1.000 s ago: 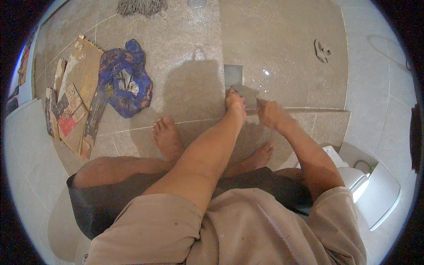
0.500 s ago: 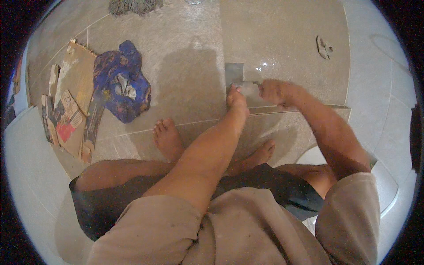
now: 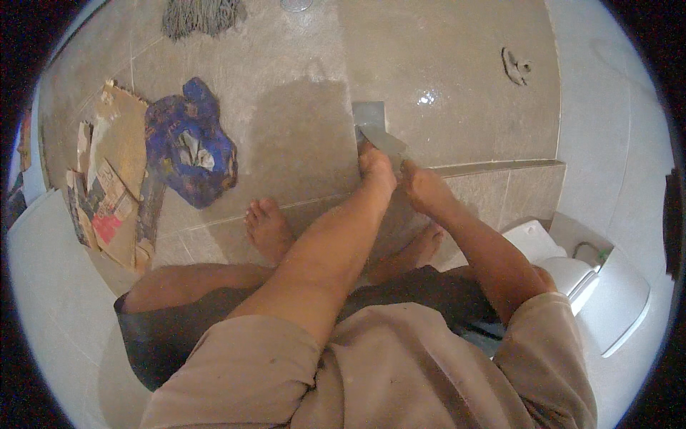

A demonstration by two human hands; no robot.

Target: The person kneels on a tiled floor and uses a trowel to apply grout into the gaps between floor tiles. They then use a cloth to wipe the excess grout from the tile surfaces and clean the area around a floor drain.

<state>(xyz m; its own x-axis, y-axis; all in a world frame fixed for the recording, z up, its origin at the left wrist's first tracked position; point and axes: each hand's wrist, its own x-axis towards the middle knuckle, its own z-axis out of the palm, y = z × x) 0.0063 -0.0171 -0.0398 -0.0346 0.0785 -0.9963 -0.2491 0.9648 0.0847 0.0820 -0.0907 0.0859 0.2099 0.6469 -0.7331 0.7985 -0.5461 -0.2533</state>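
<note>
**Right hand [image 3: 424,189] pulls in close beside the left hand [image 3: 379,168]!**

And back it comes, from farther out half a second ago to just next to the other hand, and the thin grey scraper [image 3: 386,140] now slants where it lay almost level. More of the white toilet [image 3: 572,275] shows at lower right as that arm tucks in.

Look at the setting: a tiled floor [image 3: 286,171], shiny with wet toward the right, a low ledge [image 3: 493,169] crossing below the hands, and a pale tiled wall [image 3: 607,143] along the right. Over on the left, torn cardboard [image 3: 123,129] beside a crumpled blue bag [image 3: 187,121]; up top, a stringy grey mop head [image 3: 200,18]; near the wall, a small crumpled cloth [image 3: 516,68].

Now the hands! Left arm stretched well forward, its grip closed at the near edge of the grey rectangular plate [image 3: 369,113]. Right elbow bent, that grip clamped on the scraper, handle hidden in the fist, blade reaching over the plate's near end; whether they touch, can't tell.
</note>
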